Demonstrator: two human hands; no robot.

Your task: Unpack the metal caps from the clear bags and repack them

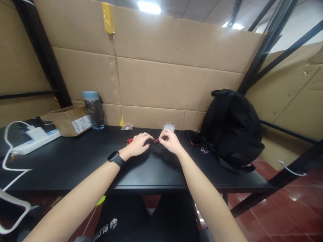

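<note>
Both my hands meet over the far middle of the black table (75, 161). My left hand (140, 143), with a black watch on its wrist, has its fingers curled and pinched toward the right. My right hand (170, 141) is pinched too, facing the left one. Between their fingertips sits a tiny red and dark piece (156, 140), too small to name. A small heap of red pieces (129, 140) lies just left of my left hand. Two small clear plastic bags (127, 127) (168, 127) rest behind the hands by the cardboard wall.
A black backpack (233, 129) stands at the right, with a dark phone (192, 137) beside it. A bottle with a blue lid (94, 109) and a cardboard box (69, 119) sit at the back left. A white power strip (35, 139) with cable lies far left.
</note>
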